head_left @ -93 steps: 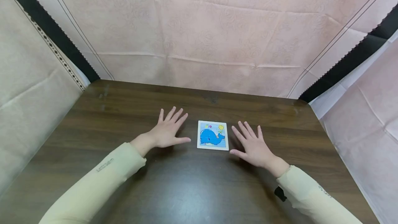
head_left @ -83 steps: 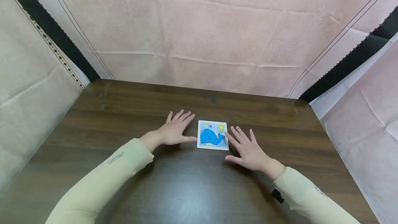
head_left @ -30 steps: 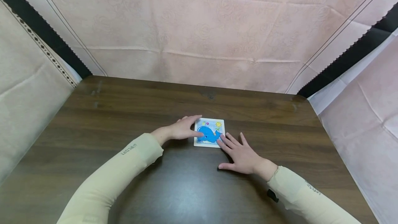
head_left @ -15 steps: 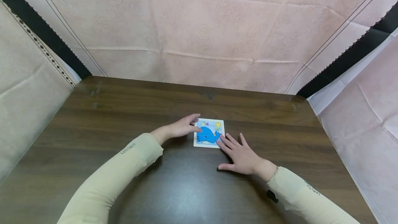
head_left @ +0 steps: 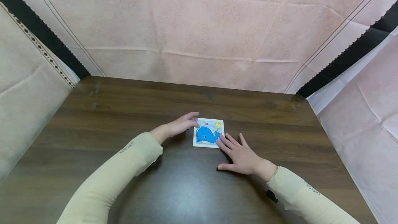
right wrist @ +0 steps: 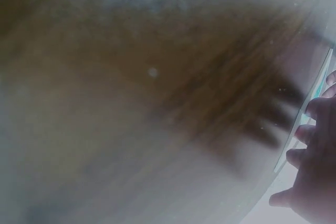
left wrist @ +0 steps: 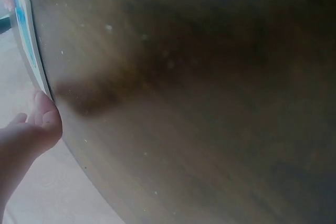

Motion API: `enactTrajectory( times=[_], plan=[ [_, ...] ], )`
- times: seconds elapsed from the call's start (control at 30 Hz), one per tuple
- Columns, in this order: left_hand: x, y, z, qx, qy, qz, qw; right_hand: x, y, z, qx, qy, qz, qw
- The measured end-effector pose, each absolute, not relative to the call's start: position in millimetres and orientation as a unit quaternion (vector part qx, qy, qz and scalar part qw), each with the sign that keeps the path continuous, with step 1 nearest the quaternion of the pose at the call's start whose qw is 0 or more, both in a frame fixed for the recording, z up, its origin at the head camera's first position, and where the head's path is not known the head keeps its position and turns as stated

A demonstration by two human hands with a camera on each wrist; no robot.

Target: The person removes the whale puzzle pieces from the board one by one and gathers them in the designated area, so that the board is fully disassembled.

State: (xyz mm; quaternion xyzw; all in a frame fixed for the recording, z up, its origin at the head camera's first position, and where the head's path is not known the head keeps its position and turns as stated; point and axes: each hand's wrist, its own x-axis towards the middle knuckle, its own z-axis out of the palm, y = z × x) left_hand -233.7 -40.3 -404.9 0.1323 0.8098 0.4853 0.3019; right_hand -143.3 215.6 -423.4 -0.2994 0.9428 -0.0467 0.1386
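Observation:
A square whale picture board (head_left: 208,134) with a white border lies flat on the brown table. My left hand (head_left: 179,124) is at its upper left corner, the thumb over the left border and the index finger beyond the corner, apart from the thumb. In the left wrist view the bent fingers (left wrist: 44,114) are by the end of the board (left wrist: 32,51); their grip on it is not visible. My right hand (head_left: 240,155) is spread, with two fingertips on the board's lower right part and the thumb out to the side. The right wrist view shows its fingers (right wrist: 304,135) along the board's edge.
The dark wood table (head_left: 140,99) extends around the board. A pale pink cloth (head_left: 199,34) hangs behind the far edge, and light cloths hang at both sides. A small black object (head_left: 272,195) shows under the right sleeve.
Both hands have come in from the sides to the board. Over the last second the left thumb has slid from the whale up and left towards the corner; the right hand is nearly still.

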Motion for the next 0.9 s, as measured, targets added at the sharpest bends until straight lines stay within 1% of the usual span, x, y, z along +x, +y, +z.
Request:
enactTrajectory(
  times=[0.37, 0.9],
  plan=[
    [-240.3, -42.4, -408.1, 0.114, 0.787, 0.517, 0.318, -143.0, 215.6, -423.7, -0.300, 0.943, -0.046, 0.137],
    [-242.4, -40.2, -405.5, 0.101, 0.764, 0.551, 0.321, -143.7, 215.9, -423.3, -0.298, 0.942, -0.050, 0.144]
  ],
)
